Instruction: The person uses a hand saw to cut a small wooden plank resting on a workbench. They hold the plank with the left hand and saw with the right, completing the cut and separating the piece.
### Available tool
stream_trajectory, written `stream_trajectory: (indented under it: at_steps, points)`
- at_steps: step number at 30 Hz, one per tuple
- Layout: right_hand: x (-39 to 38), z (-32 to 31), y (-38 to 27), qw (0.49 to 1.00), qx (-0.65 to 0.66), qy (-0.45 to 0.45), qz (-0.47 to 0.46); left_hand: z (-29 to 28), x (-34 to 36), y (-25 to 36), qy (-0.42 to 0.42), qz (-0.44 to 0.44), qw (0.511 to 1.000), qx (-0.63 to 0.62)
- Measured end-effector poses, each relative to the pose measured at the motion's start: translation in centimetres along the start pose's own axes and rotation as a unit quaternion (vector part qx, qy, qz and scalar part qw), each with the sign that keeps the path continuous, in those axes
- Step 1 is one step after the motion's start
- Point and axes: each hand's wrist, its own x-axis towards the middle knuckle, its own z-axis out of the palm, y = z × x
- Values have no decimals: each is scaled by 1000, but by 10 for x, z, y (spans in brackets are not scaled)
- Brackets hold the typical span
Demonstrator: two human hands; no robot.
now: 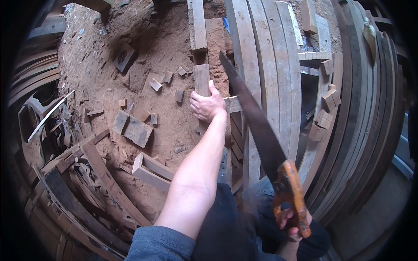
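My left hand [209, 105] is closed round a short wooden beam [201, 76], thumb pointing away from me; the palm hides part of the wood. Low on the right, my right hand [291, 222] grips the worn orange handle of a handsaw [257, 115]. Its dark, tapering blade slants up and to the left over the long planks, with the teeth along its left edge. The saw's tip is to the right of the held beam and looks apart from it. Past the beam's far end lies another squared timber [198, 26].
Long grey planks [272, 65] run away from me beneath the saw. Small offcut blocks [331, 99] sit on timber at the right. On the sawdust-covered ground [96, 74] are scattered blocks and a larger board [133, 128]. Scrap wood [109, 178] is piled at the lower left.
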Motion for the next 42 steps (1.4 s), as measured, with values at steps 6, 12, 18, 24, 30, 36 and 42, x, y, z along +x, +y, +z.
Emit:
stream_trajectory:
  at_steps: [6,12,18,24,30,36,42]
  points:
    - [16,4,-15,997,81,-12,15,2,1,0,6,4,1000,-4]
    - [37,7,-17,978,184,-53,81,2,1,0,15,10,1000,-8]
    - [48,5,-25,978,158,-87,105,-1,1,1,3,8,1000,-3]
    - [47,6,-38,971,208,-22,113,-2,1,2,-8,1,1000,0]
    - [39,13,-41,989,129,-3,72,-3,0,2,2,2,1000,-1]
    - [33,16,-40,990,133,-11,56,-4,1,2,-8,6,1000,-5]
    - [34,17,-46,985,145,-32,88,-2,0,2,-3,4,1000,-7]
